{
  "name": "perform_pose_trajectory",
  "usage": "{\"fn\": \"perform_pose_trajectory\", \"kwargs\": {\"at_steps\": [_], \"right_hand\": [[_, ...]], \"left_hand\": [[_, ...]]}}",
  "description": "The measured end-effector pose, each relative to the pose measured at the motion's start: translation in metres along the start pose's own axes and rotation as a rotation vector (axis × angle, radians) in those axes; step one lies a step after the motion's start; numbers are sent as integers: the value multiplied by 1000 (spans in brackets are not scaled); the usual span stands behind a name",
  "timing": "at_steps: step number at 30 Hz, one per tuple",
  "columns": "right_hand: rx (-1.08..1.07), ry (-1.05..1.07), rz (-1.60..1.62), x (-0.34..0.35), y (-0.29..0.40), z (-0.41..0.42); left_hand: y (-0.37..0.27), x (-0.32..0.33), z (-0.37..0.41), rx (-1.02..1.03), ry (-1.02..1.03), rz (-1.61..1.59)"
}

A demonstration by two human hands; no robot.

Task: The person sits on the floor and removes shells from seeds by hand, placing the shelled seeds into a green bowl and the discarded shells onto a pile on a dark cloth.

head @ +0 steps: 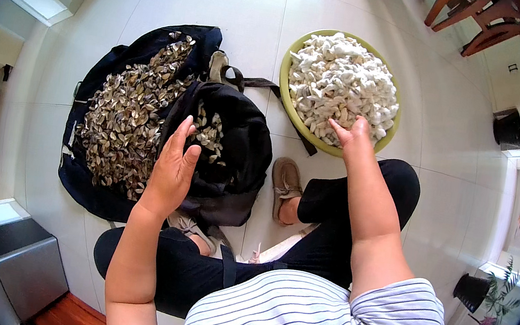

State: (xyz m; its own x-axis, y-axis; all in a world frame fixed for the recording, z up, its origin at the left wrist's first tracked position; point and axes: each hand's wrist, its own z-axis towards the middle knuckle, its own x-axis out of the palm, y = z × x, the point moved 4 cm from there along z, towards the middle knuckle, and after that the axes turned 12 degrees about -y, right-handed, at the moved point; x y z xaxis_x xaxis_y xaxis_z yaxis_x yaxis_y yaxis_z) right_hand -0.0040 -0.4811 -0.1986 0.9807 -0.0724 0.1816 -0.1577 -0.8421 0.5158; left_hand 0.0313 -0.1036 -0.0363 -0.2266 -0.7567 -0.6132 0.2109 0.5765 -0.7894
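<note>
My left hand (174,170) is raised, fingers extended, over the left edge of an open black cloth bag (240,160); it holds nothing visible. Inside the bag lie some pale seed-like pieces (210,133). To its left, a heap of brown, split husks or pods (126,119) is spread on a dark cloth (73,181). My right hand (355,132) reaches to the near side of a round green basin (285,83) heaped with white, fluffy pieces (343,82). Its thumb and a finger are apart, and its fingertips touch or hover over the pieces; whether it holds one is hidden.
A dark strap (295,125) runs from the bag to beneath the basin's side. My shod foot (286,186) is on the tiled floor between bag and basin. Wooden chairs (488,25) stand at top right, a silver appliance (29,264) at lower left, and potted plants (471,292) at right.
</note>
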Motion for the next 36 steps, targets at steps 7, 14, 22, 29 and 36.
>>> {"fn": "perform_pose_trajectory", "kwargs": {"at_steps": [7, 14, 22, 29, 36], "right_hand": [[-116, -163, -332, -17, -3, 47], [-96, -119, -399, -15, -20, 80], [-475, -305, -580, 3, -41, -1], [-621, 862, -1160, 54, -209, -65], [-1126, 1096, -1710, 66, -334, -47]], "left_hand": [[-2, -13, -5, -19, -25, -22], [3, -35, -14, -26, -99, -92], [11, -63, -31, -82, -160, -62], [12, -81, -32, -158, -210, -165], [17, -93, -37, -170, -195, -6]]}}
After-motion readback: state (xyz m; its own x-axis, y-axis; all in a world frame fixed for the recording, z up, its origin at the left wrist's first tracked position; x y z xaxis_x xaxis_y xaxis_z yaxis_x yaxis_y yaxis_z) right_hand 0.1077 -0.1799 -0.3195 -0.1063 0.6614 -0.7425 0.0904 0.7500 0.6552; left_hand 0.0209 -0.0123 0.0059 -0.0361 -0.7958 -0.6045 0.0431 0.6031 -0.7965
